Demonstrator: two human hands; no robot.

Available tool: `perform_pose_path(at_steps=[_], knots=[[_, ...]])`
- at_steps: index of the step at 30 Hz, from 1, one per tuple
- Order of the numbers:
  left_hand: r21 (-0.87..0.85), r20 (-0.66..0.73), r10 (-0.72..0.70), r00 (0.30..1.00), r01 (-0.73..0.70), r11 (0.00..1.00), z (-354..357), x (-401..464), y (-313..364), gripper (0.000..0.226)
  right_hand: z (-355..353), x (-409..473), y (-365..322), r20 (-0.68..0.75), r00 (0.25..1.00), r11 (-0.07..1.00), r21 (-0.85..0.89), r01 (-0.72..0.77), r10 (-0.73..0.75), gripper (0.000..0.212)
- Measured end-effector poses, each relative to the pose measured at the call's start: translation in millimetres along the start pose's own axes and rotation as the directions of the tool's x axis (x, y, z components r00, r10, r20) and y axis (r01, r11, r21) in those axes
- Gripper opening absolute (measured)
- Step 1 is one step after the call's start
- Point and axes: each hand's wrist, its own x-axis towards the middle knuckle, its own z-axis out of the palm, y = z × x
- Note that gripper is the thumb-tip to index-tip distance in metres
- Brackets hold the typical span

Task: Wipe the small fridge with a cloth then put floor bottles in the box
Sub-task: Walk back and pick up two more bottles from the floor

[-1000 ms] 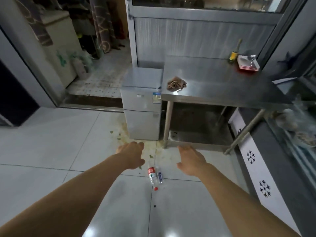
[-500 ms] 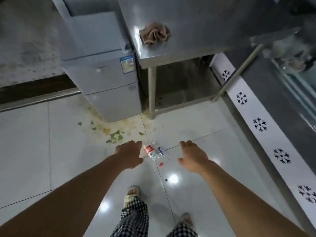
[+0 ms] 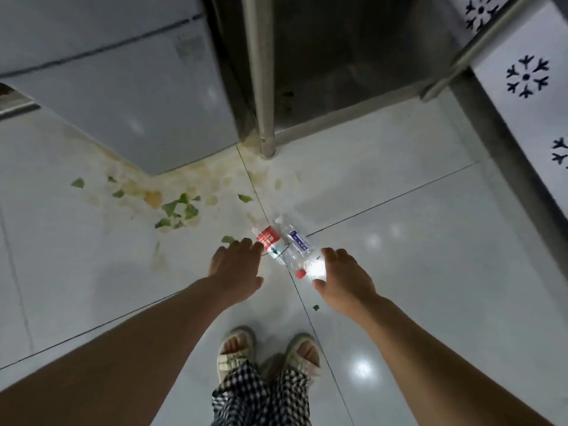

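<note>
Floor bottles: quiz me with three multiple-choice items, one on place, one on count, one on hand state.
1. Where do the bottles lie?
A. On the fridge
B. On the floor between the hands
C. In a box

2. How many bottles show?
A. Two
B. Four
C. Six

3. What are the hands doing?
A. Both gripping bottles
B. Both open, holding nothing
C. Holding a cloth

Answers:
1 B: they lie on the tiles between the left hand and right hand.
2 A: one red label, one blue.
3 B: fingers spread, nothing held.
</note>
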Motion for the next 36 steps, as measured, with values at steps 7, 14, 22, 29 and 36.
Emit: perform_pose_path(at_steps=[7,14,22,29,36], knots=[[0.058,-0.091,0.098,0.991,-0.093,0.994,115.1,132.2,-14.0,0.063,114.9,139.7,38.4,-0.043,0.999,1.0,0.015,0.002,-0.001,0.055],[0.258,-0.134,0.246,0.96,-0.205,0.944,194.2,221.6,-22.9,0.068,193.6,234.6,60.7,-0.211,0.977,0.997,0.072,0.024,-0.008,0.056],[0.409,-0.11,0.348,0.931,-0.277,0.869,238.4,252.3,-43.6,0.062,224.2,271.7,70.3,-0.243,0.97,0.986,0.155,0.059,-0.02,0.065],[0.356,-0.041,0.295,0.954,-0.262,0.897,216.0,227.1,-48.4,0.063,204.6,244.8,71.4,-0.261,0.965,0.993,0.115,0.009,0.022,0.056],[0.39,-0.028,0.233,0.972,-0.204,0.898,120.0,150.4,-26.7,0.069,114.0,151.6,70.6,-0.281,0.957,0.987,0.156,-0.033,0.076,0.055]])
